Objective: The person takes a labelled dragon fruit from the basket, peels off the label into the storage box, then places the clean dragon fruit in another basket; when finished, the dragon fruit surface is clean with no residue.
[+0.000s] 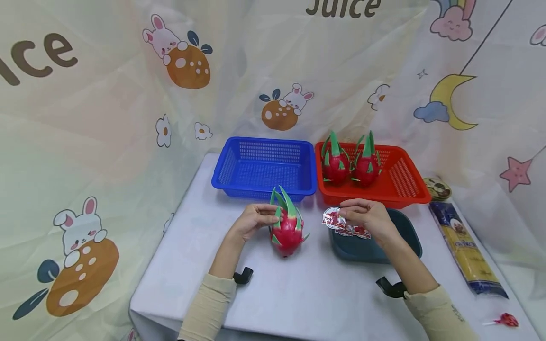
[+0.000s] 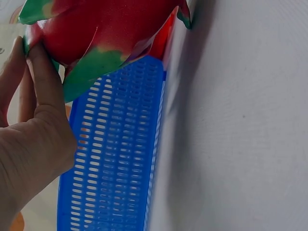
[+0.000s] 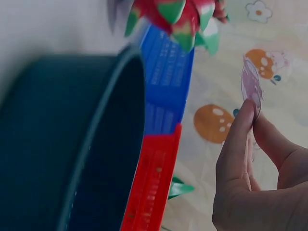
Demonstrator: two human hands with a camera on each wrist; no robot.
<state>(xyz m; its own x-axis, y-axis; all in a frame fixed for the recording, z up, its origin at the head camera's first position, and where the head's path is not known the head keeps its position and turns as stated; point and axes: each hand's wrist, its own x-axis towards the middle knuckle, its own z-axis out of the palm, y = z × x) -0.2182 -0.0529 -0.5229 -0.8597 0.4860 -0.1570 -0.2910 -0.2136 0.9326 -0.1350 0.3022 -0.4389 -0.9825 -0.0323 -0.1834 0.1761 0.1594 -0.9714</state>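
My left hand (image 1: 258, 219) pinches the green leaves at the top of a red dragon fruit (image 1: 287, 237), held over the white table in front of the blue basket. In the left wrist view the fruit (image 2: 110, 29) shows close up, with fingertips on its leafy end. Between thumb and finger my right hand (image 1: 368, 219) holds a round red-and-white sticker (image 1: 333, 218) by its edge. That sticker (image 3: 251, 84) appears nearly edge-on in the right wrist view. More red-and-white stickers (image 1: 361, 232) show at the dark teal bin (image 1: 362, 253), below the right hand.
Behind the hands stand a blue basket (image 1: 264, 193) and a red basket (image 1: 409, 201); two dragon fruits (image 1: 336, 166) stand in the red one. At right lie a blue-and-yellow packet (image 1: 467, 251), a round tin-like item (image 1: 438, 189) and a red lollipop (image 1: 508, 320). A printed curtain (image 1: 106, 142) surrounds the table.
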